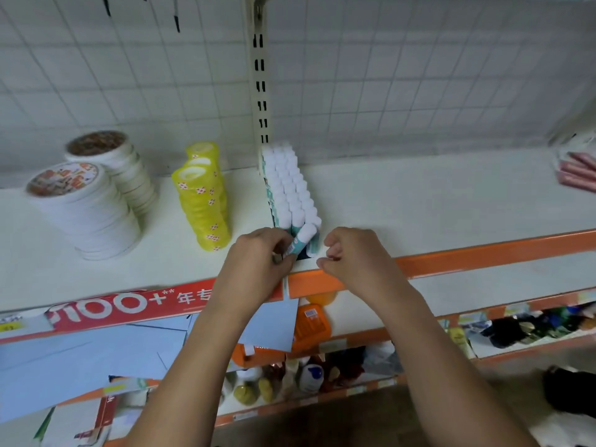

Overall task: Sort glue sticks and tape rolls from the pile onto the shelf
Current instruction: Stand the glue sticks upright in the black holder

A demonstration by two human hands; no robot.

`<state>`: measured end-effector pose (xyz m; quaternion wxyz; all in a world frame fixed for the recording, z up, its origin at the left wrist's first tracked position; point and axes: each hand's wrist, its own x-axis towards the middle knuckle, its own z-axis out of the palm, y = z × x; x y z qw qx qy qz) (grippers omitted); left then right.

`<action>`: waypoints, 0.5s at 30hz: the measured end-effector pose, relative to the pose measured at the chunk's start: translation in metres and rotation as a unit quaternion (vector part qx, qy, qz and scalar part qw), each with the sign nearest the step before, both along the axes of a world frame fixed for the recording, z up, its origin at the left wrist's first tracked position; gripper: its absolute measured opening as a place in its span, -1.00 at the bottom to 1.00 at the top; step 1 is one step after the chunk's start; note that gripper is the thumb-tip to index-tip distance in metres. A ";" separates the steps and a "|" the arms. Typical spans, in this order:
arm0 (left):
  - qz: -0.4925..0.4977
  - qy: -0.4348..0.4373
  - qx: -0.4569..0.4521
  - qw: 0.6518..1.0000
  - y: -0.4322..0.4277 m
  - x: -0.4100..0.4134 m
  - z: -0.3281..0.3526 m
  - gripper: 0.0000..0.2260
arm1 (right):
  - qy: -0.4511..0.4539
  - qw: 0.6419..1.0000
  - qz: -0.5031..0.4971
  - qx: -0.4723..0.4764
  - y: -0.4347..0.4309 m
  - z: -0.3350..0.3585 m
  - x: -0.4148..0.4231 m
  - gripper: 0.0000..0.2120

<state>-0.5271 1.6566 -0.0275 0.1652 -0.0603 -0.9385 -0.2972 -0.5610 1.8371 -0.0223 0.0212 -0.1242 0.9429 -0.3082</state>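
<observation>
A tight block of glue sticks (290, 188) with white caps stands in rows on the white shelf (419, 201), running back to the upright post. My left hand (261, 256) pinches one glue stick (301, 240), tilted, at the block's front end. My right hand (354, 253) is just right of the front row, its fingers curled with nothing visible in them. To the left stand a stack of yellow tape rolls (203, 201) and two stacks of white tape rolls (87, 208).
The shelf's orange front edge (483, 253) runs under my hands. Pink packets (577, 172) lie at the far right of the shelf. Below are blue paper sheets (80, 356) and small bottles (290, 379) on lower shelves.
</observation>
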 end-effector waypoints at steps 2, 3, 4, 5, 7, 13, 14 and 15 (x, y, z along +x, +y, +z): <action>0.022 0.001 0.027 0.999 0.007 -0.002 0.000 -0.92 | 0.007 1.000 -0.004 0.009 -0.008 0.000 -0.005 -0.67; 0.031 0.001 0.036 0.999 0.010 -0.002 -0.001 -0.93 | 0.010 1.000 -0.005 0.018 -0.011 -0.001 -0.007 -0.70; 0.040 0.000 0.038 0.998 0.013 -0.003 -0.002 -0.94 | 0.015 0.999 -0.004 0.031 -0.014 -0.003 -0.009 -0.74; 0.049 -0.002 0.035 0.998 0.016 -0.002 -0.002 -0.95 | 0.020 0.999 -0.004 0.045 -0.016 -0.005 -0.010 -0.77; 0.062 -0.003 0.025 0.998 0.020 -0.002 -0.005 -0.94 | 0.029 0.997 -0.007 0.066 -0.019 -0.007 -0.012 -0.81; 0.102 0.011 0.000 0.995 0.028 -0.002 -0.013 -0.93 | 0.072 0.994 -0.023 0.084 -0.024 -0.010 -0.007 -0.86; 0.108 0.013 0.000 0.994 0.028 -0.002 -0.014 -0.93 | 0.076 0.993 -0.023 0.086 -0.024 -0.011 -0.006 -0.86; 0.113 0.016 0.001 0.993 0.029 -0.002 -0.015 -0.94 | 0.078 0.993 -0.021 0.087 -0.025 -0.011 -0.006 -0.85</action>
